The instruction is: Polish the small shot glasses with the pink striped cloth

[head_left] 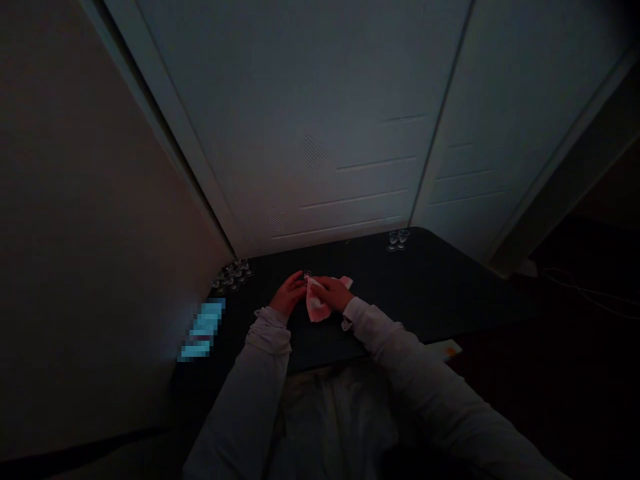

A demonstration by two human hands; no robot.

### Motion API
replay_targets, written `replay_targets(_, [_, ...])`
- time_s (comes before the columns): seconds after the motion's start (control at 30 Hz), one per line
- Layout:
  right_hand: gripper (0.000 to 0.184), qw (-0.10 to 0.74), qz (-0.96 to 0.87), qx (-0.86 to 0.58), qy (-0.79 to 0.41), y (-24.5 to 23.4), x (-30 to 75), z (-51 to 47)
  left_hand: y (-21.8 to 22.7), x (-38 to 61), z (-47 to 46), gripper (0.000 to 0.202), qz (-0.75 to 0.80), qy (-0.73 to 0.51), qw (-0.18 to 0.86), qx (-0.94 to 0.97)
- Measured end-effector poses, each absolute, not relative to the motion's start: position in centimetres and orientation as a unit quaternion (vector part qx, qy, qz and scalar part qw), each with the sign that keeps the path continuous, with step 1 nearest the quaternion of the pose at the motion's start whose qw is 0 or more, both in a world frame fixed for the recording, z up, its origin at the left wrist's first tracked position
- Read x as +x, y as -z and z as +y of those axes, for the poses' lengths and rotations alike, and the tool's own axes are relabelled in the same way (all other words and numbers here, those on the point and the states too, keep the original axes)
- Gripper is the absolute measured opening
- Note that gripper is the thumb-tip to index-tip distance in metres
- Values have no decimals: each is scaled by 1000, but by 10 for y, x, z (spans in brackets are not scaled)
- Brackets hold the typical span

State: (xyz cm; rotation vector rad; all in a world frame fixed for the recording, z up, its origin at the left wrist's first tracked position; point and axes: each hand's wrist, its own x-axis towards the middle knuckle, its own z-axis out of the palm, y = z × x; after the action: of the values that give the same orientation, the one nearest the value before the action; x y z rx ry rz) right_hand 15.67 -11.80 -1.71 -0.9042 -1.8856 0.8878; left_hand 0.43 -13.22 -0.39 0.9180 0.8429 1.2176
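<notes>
My left hand [289, 295] is closed around a small clear glass [307, 273], whose rim shows dimly above the fingertips. My right hand [334, 293] grips a pink cloth [317, 311] against that glass. One part of the cloth hangs down between the hands, and a corner sticks out beyond the right hand's knuckles. Both hands are over the middle of a dark table [380, 313]. Fingers and cloth hide most of the glass, and the light is dim.
Several small stemmed glasses [233, 275] are clustered at the table's back left corner. Two more stemmed glasses [398, 241] stand at the back right. A bright pixelated screen [203, 330] is at the left edge. A pale panelled surface [320, 120] rises behind the table.
</notes>
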Motion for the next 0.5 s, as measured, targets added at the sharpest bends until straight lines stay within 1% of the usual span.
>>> replay_targets(0.13, [35, 426, -750, -341, -373, 18, 155, -118, 4, 4, -132, 57, 375, -537, 641, 400])
replay_targets(0.27, [36, 442, -701, -378, -413, 16, 155, -118, 6, 1, -130, 54, 381, -560, 632, 375])
replay_targets(0.4, [41, 486, -595, -432, -473, 12, 157, -113, 10, -1, -128, 37, 382, -579, 624, 359])
replay_targets(0.5, [44, 523, -530, -447, -496, 13, 159, -106, 10, -2, -127, 25, 371, -571, 638, 359])
